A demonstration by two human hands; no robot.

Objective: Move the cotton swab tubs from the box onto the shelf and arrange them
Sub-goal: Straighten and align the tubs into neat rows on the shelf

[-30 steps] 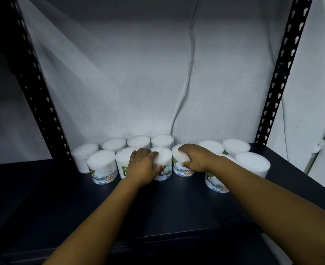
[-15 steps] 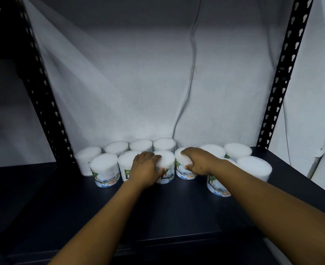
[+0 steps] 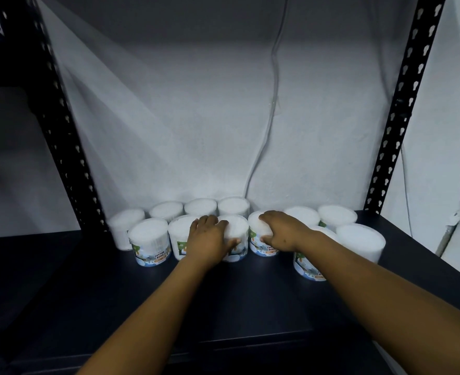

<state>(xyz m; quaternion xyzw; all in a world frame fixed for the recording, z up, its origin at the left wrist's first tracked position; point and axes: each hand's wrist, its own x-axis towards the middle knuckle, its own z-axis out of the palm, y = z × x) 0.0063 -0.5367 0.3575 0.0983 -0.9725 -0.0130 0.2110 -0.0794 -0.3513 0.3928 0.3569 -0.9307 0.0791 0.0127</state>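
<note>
From the head camera, the left hand [image 3: 208,240] is grasping an upright front-row tub [image 3: 235,236] on the shelf [image 3: 250,299], and the right hand [image 3: 281,231] is grasping the neighbouring tub [image 3: 261,240]. Both tubs are standing directly ahead of the fingers, close together, near the back row.

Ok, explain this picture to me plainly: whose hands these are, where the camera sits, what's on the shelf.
No machine here: a person wears one camera on the head, looking down at their own bare arms. The dark shelf carries white cotton swab tubs in two rough rows against the wall. The left hand grips one front tub; the right hand grips the tub beside it. Black perforated posts frame the shelf, and a cable hangs down the wall. No box is visible.
</note>
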